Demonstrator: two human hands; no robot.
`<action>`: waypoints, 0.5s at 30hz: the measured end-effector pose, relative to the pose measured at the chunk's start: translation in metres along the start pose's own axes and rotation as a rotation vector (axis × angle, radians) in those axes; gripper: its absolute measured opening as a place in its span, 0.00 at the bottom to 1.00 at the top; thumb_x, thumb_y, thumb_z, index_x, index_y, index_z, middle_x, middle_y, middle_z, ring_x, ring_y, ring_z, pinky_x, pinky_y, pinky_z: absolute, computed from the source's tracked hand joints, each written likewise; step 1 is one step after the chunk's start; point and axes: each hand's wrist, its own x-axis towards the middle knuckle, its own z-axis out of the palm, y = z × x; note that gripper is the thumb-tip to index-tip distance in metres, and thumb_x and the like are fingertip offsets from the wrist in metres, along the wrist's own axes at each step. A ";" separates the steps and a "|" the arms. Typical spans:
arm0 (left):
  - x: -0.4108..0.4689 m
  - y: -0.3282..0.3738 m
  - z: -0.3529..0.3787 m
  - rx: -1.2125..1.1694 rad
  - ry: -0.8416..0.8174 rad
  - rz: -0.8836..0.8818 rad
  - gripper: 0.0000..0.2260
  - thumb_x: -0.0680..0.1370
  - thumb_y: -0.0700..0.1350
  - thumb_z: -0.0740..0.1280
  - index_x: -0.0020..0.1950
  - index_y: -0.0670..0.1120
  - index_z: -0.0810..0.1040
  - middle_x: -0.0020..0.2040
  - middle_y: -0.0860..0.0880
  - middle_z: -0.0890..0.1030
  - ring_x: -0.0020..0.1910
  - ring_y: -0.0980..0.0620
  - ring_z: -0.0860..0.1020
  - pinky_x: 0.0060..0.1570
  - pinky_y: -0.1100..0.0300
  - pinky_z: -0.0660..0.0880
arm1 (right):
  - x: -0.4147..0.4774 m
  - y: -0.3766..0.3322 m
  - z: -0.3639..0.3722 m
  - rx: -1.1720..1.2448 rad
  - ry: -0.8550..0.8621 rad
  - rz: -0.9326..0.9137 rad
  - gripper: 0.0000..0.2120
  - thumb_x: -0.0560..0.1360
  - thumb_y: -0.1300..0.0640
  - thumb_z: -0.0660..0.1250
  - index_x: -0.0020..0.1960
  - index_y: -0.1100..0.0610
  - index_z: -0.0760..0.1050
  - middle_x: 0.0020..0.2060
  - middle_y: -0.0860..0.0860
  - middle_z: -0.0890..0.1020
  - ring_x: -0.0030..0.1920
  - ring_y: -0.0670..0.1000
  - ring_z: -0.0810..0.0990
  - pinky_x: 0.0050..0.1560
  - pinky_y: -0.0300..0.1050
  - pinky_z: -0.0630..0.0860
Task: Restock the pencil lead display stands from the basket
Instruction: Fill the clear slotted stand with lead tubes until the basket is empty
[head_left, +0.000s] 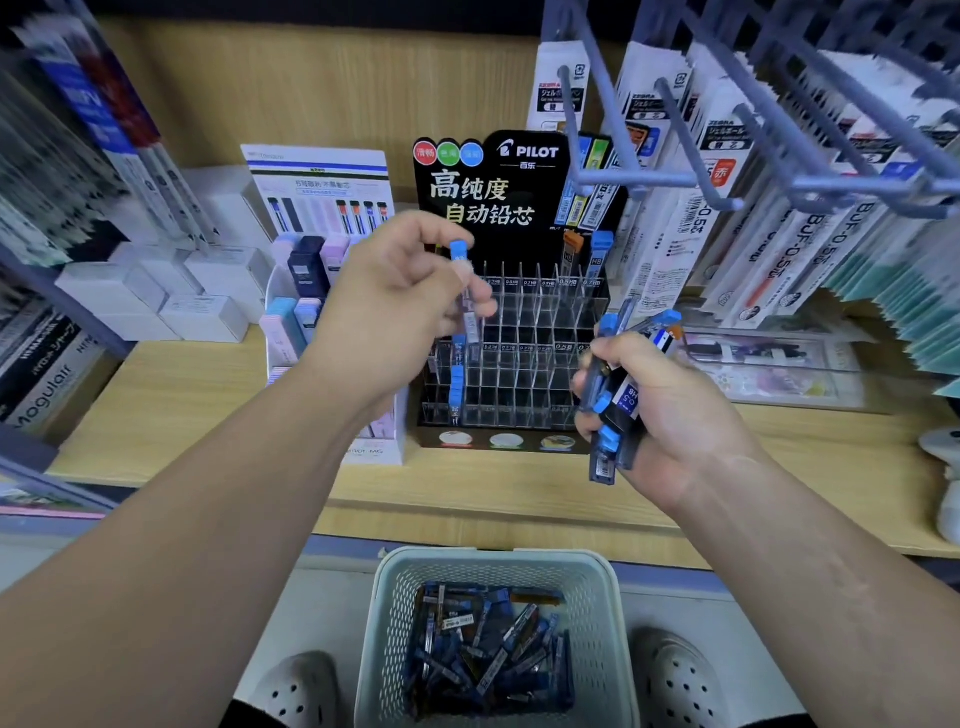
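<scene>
Right, the left hand (400, 306) is up in front of the Pilot display stand (522, 322) on the wooden shelf (208, 405), thumb and fingers pinching a single blue-capped lead tube (460, 257) upright over the stand's left-hand slots. The right hand (675, 415) is wrapped round a bundle of lead tubes (610, 415), just beside the stand's right edge. Down below, between two white shoes (306, 691), the basket (384, 623) holds a loose heap of tubes (488, 649).
</scene>
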 end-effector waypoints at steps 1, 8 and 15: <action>0.003 -0.002 0.002 -0.014 0.023 0.016 0.07 0.81 0.35 0.64 0.52 0.46 0.76 0.39 0.46 0.85 0.46 0.43 0.85 0.51 0.47 0.80 | 0.000 0.000 0.000 0.002 -0.002 -0.001 0.03 0.76 0.60 0.70 0.47 0.55 0.76 0.33 0.52 0.81 0.34 0.51 0.79 0.27 0.42 0.70; 0.021 -0.019 0.002 0.191 0.124 0.131 0.08 0.75 0.39 0.74 0.45 0.52 0.84 0.39 0.50 0.83 0.37 0.56 0.76 0.40 0.66 0.74 | 0.003 0.000 -0.006 -0.018 -0.008 0.003 0.02 0.76 0.60 0.70 0.47 0.56 0.77 0.35 0.52 0.82 0.36 0.51 0.80 0.29 0.43 0.70; 0.029 -0.029 0.005 0.385 0.137 0.132 0.07 0.75 0.42 0.75 0.45 0.54 0.84 0.29 0.65 0.77 0.27 0.60 0.68 0.31 0.72 0.67 | 0.001 -0.003 -0.011 -0.006 -0.004 0.004 0.04 0.76 0.60 0.71 0.50 0.57 0.78 0.35 0.53 0.82 0.35 0.50 0.81 0.27 0.42 0.71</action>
